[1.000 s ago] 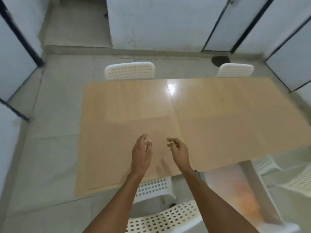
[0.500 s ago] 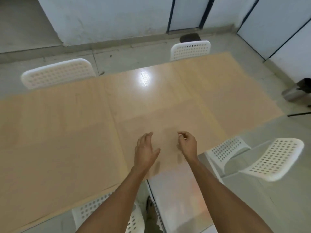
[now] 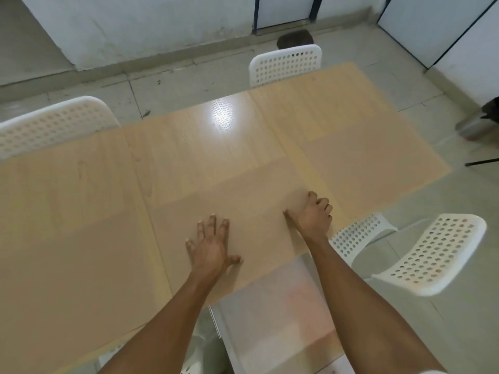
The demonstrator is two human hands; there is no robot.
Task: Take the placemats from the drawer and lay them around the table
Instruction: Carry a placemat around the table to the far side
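Hands over bare wooden table [image 3: 189, 163], my left hand [image 3: 212, 245] splayed flat, my right hand [image 3: 313, 214] loosely curled, empty; no placemats or drawer visible.

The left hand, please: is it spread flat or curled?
Spread flat: the left hand lies palm down on the table, fingers straight and apart.
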